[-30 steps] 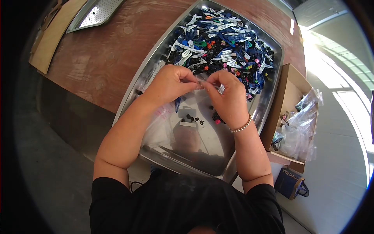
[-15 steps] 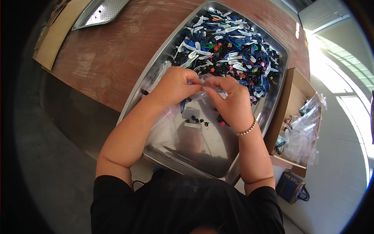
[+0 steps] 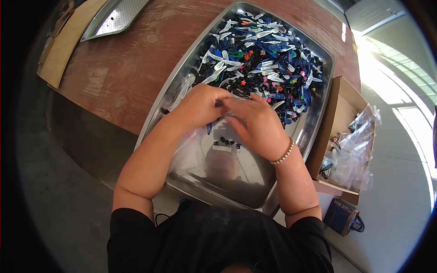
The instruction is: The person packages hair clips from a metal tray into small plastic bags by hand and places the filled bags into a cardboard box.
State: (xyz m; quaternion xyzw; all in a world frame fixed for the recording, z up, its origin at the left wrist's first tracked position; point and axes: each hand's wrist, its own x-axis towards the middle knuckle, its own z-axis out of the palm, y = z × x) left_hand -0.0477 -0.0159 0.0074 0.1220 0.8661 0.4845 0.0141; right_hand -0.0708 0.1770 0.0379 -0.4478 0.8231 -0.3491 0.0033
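Note:
My left hand (image 3: pixel 202 105) is closed in a pinch over the metal tray (image 3: pixel 159 98), on a clear plastic bag that is mostly covered by my fingers. My right hand (image 3: pixel 260 125), a beaded bracelet (image 3: pixel 286 152) at its wrist, reaches across to the left fingertips. Its thumb is apart from its stretched fingers, but the tips are blurred, so I cannot tell whether they grip the bag. Below the hands, several small dark clips (image 3: pixel 226 141) lie beside a small white piece (image 3: pixel 221 149). Flat clear bags (image 3: pixel 187 152) with pink edges lie under my left forearm.
A heap of blue, white and black hair clips (image 3: pixel 268 59) fills the tray's far part. To the right stands a cardboard box (image 3: pixel 334 102) with filled clear bags (image 3: pixel 353 157). A dark blue bag (image 3: pixel 340 217) is below it. A perforated metal tray (image 3: pixel 114 20) lies far left on the wooden table (image 3: pixel 123 63).
My right hand has moved left and turned, its fingers now overlapping the left fingertips. The plastic seen between the hands before is now mostly hidden. My left hand has barely shifted.

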